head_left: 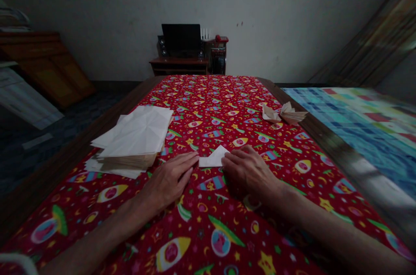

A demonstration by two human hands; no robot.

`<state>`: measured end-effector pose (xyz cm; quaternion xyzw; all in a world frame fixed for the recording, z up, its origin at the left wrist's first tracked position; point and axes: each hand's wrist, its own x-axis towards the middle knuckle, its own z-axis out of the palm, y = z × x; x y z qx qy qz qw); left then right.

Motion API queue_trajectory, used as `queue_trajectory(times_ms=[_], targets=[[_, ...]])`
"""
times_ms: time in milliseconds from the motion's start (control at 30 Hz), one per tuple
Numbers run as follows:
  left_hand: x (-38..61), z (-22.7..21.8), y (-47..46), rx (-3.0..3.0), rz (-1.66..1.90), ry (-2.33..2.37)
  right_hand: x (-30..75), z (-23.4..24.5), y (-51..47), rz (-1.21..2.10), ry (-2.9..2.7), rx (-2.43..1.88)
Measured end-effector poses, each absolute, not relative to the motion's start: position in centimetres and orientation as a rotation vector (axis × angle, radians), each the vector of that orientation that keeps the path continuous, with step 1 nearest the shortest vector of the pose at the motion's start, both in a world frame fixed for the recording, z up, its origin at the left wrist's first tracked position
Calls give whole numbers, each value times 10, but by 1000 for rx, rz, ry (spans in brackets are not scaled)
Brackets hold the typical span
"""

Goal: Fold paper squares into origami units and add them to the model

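A small white folded paper piece (212,158) lies on the red printed tablecloth (208,106), between my two hands. My left hand (170,179) rests flat on the cloth, its fingertips at the paper's left end. My right hand (247,171) lies flat with its fingers over the paper's right end, hiding part of it. To the left stands a stack of creased white paper sheets (133,136). Several folded paper pieces (284,114) lie in a loose heap near the cloth's right edge.
A dark wooden table edge (312,130) runs along the right, beyond it a bed with a checked blue cover (364,127). At the back stand a desk (178,66) with a monitor (181,37), speakers and a red telephone (221,38). A wooden cabinet (42,63) stands at the left.
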<state>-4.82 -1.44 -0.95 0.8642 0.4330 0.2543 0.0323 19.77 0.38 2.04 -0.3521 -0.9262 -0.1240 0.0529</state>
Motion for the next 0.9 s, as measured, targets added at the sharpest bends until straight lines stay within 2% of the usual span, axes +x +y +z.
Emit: queue_trajectory(times_ms=[167, 400, 700, 900], targets=[[-49, -11, -12, 2612, 817, 1319, 201, 14, 4, -369, -2818, -980], [-48, -12, -10, 2571, 871, 1303, 208, 10, 9, -178, -2742, -934], [-27, 1, -8, 2360, 899, 1467, 200, 16, 7, -268, -2635, -1296], [7, 10, -8, 2164, 862, 1416, 197, 15, 0, -298, -2531, -1132]])
